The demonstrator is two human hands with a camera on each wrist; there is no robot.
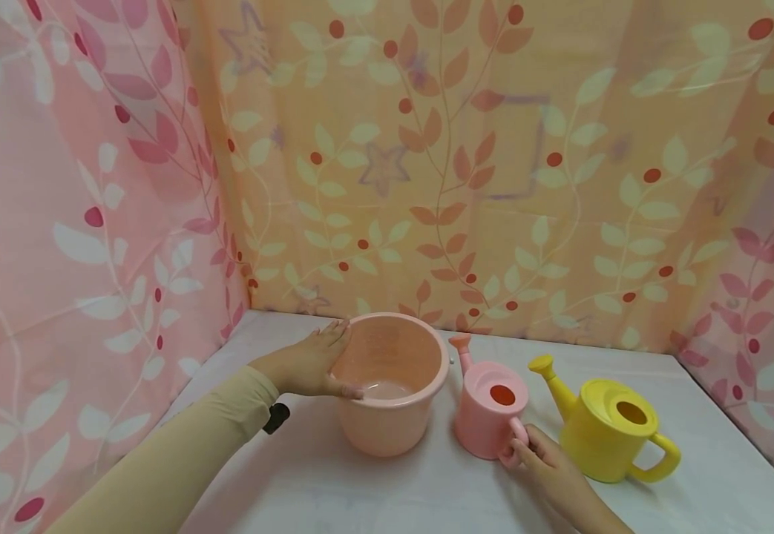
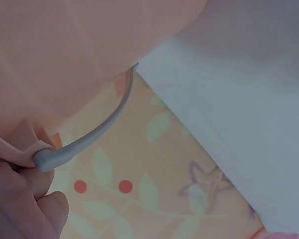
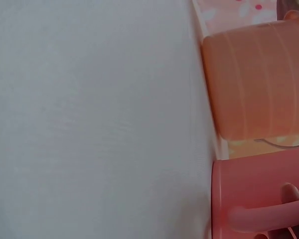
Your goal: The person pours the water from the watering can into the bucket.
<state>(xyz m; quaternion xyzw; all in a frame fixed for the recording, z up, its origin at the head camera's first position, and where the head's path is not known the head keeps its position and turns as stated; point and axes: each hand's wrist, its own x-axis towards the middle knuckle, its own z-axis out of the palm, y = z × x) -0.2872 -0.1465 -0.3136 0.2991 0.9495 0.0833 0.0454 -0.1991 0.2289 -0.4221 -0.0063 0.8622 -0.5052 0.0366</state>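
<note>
Grips the pink can point(image 1: 476, 415) by its handle point(image 3: 269, 216) with the right hand point(image 1: 547, 461), with fingers curled round the bar, and rests the left hand point(image 1: 313, 365) over the left side of the bucket point(image 1: 387, 432), with the thumb across the near rim. Cannot tell from these views if clasping that rim or merely lying on it. Has the pink can upright on the table point(image 1: 293, 489), just to the right of the bucket and to the left of the yellow can point(image 1: 594, 437), with its spout pointing away from the arms. In the left wrist view, note also a grey bail point(image 2: 97, 132) curving out beside the bucket's wall. Looks to be at the stage of taking hold of the pink can and steadying the bucket, with no lift made yet. Seems to leave the yellow can alone, though with the right hand close by. Probably calls next for a firm hold on the handle and a level can, kept away from the rim and the yellow can, with light pressure on the left to avoid tipping the bucket.
</note>
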